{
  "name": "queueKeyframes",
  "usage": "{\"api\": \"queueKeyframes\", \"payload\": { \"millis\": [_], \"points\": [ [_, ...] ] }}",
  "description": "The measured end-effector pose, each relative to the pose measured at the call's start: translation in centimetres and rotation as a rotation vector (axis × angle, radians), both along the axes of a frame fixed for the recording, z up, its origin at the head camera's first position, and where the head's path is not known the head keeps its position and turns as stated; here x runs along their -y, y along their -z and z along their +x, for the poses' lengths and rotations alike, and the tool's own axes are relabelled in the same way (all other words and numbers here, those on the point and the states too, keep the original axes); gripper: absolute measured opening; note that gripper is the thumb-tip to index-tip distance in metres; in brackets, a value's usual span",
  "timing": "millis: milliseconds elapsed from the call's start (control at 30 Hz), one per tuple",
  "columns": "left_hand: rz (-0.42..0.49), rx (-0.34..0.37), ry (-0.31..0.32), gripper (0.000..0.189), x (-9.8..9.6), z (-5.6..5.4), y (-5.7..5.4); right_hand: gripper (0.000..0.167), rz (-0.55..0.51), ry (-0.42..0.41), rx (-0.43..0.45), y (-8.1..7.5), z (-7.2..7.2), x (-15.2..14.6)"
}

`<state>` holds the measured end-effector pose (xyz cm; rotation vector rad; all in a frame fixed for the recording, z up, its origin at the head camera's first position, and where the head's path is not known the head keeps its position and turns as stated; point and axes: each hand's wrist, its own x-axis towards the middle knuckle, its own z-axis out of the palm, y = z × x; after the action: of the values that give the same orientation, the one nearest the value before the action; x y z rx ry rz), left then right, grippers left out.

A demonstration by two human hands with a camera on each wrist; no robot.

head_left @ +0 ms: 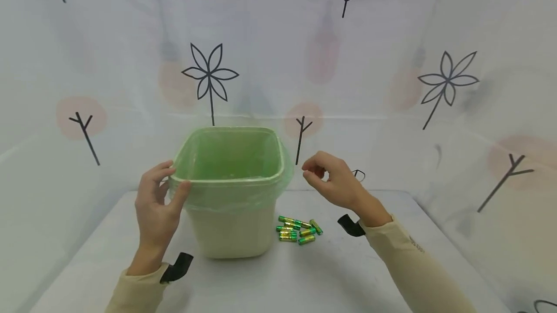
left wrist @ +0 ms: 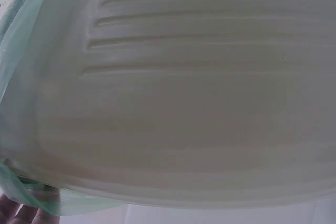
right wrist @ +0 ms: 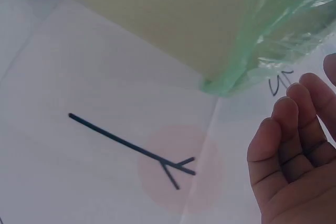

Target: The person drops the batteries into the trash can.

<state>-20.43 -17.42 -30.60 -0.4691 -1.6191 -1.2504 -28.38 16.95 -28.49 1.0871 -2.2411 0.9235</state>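
Note:
A cream trash bin (head_left: pixel 232 235) stands on the table, lined with a thin green bag (head_left: pixel 230 158) folded out over its rim. My left hand (head_left: pixel 156 206) grips the bin's front left corner, thumb on the front and fingers along the left side. Seen from the left wrist, fingertips (left wrist: pixel 37 214) show by the bag's hanging edge. My right hand (head_left: pixel 332 180) is raised to the right of the bin, apart from it, with loosely bent fingers and nothing held. The right wrist view shows those bent fingers (right wrist: pixel 286 129) beside the overhanging bag.
Several green and gold batteries (head_left: pixel 289 231) lie on the white table (head_left: pixel 304 284), close to the bin's right side. Pale curtains (head_left: pixel 270 37) printed with flowers and twigs hang behind and at both sides.

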Motion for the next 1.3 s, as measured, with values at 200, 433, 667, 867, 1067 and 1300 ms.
{"api": "queueKeyframes", "payload": {
  "millis": [200, 433, 667, 867, 1067, 1300],
  "points": [
    [0.010, -0.018, 0.008, 0.034, 0.6, 0.0, -0.1, 0.009, 0.016, 0.034, 0.074, 3.6, -0.2, -0.7],
    [0.022, -0.021, 0.040, 0.034, 0.4, -0.3, 0.2, 0.013, 0.082, 0.070, 0.135, 6.9, -0.2, -1.8],
    [0.009, -0.012, 0.020, 0.034, 0.2, -0.3, 0.2, 0.020, 0.208, 0.062, 0.228, 9.7, -0.6, -2.4],
    [0.009, -0.013, 0.014, 0.034, 0.1, -0.3, 0.2, 0.023, 0.303, 0.059, 0.345, 12.4, -1.0, -2.1],
    [0.015, -0.014, 0.023, 0.034, 0.2, -0.4, 0.2, 0.025, 0.382, 0.063, 0.393, 14.7, -1.6, -1.7],
    [0.021, -0.015, 0.027, 0.034, 0.2, -0.4, 0.3, 0.020, 0.480, 0.099, 0.374, 15.7, -2.0, -1.5]
  ]
}}
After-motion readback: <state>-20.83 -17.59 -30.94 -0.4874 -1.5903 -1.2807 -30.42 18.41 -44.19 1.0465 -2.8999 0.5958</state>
